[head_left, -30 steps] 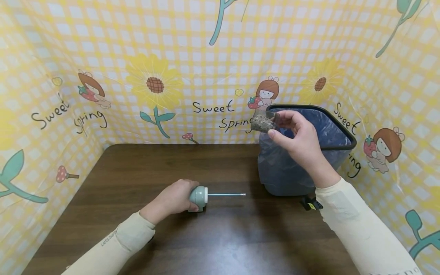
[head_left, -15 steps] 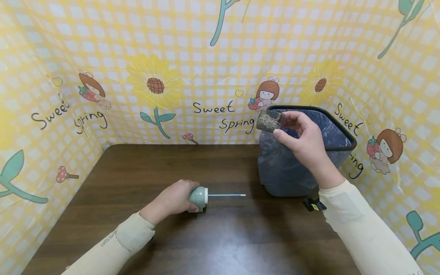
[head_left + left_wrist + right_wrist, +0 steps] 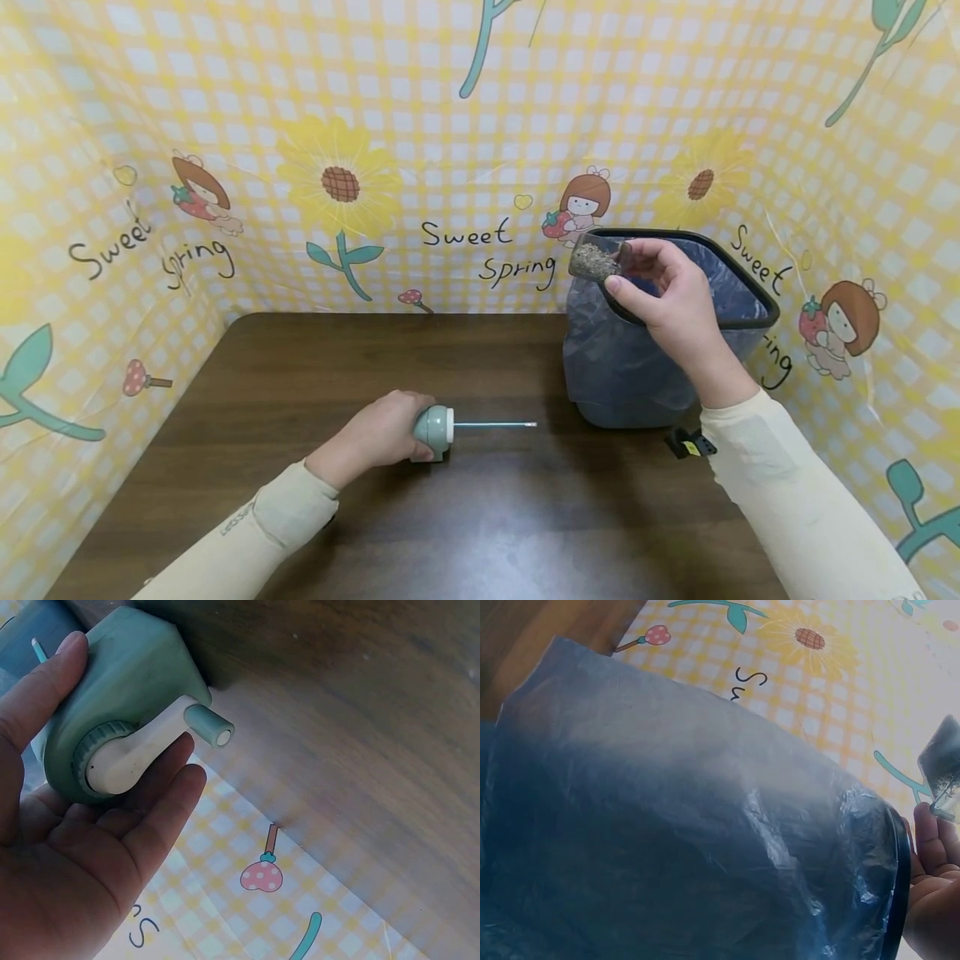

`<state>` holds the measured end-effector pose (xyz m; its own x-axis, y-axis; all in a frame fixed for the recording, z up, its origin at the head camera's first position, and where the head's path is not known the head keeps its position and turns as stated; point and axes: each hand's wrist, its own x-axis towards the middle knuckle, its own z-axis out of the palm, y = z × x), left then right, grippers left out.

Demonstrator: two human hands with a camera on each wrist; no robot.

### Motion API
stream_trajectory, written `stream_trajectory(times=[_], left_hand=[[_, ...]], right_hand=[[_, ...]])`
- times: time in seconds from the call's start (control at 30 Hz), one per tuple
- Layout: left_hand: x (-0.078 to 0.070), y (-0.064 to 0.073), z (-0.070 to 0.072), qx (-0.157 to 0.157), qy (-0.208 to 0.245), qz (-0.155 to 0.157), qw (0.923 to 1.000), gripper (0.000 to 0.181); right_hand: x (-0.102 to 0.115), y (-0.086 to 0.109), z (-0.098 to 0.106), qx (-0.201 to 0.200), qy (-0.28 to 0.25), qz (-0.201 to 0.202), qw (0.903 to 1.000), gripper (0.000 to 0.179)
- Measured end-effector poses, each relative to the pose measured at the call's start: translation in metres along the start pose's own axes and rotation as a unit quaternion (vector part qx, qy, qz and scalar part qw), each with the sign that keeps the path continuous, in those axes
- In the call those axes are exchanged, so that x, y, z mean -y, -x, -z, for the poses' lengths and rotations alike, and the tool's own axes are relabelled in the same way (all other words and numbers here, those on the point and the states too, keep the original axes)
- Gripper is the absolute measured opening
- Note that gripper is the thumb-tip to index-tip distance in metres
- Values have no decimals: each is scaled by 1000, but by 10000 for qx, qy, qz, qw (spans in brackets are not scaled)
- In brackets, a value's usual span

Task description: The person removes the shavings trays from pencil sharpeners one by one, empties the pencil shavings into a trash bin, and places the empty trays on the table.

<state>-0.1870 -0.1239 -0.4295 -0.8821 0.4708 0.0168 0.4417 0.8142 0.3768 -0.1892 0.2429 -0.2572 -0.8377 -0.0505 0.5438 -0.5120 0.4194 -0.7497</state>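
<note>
Nearest on the wooden surface [image 3: 480, 517], the left grip [image 3: 377, 429] is wrapped around a green sharpener [image 3: 433, 429], probably to steady it; the left wrist view shows its white crank [image 3: 142, 754] on the palm side, with nothing turning it. A blue pencil [image 3: 495, 425] juts level from the sharpener's collar toward the right, clear of the surface, so the sharpener is likely what bears it. Farther off, to the right, stands a bin [image 3: 742, 322], seemingly placed there to suit the right arm's reach; its bluish liner [image 3: 622, 367] is folded down outside the dark rim, which presumably stops the bag slipping in. By the rim's left corner, the right grip [image 3: 671, 287] pinches a small see-through container [image 3: 588, 242] at one end, an edge hold that leaves most of it uncovered. Greyish bits [image 3: 597, 265], perhaps shavings, show inside; whether it is fully above the bin's opening is hard to tell. A patterned cloth [image 3: 450, 150] hangs behind everything.
</note>
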Motion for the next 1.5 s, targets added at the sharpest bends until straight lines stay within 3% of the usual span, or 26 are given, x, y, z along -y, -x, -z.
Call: stream_trajectory(times=[0.33,0.63,1.5], left_hand=[[0,0,-1,-8,-30,-20,10000,67],[1,-2,1,-43,-52,-85,9999,60],[-1,-2,2,85,-33,31,10000,60]], right_hand=[[1,-1,6,-12,110,-58,9999,40],[-1,-3,14,-46,180,-113,9998,40],[-13,-11,32,-274,594,-451,9968,44]])
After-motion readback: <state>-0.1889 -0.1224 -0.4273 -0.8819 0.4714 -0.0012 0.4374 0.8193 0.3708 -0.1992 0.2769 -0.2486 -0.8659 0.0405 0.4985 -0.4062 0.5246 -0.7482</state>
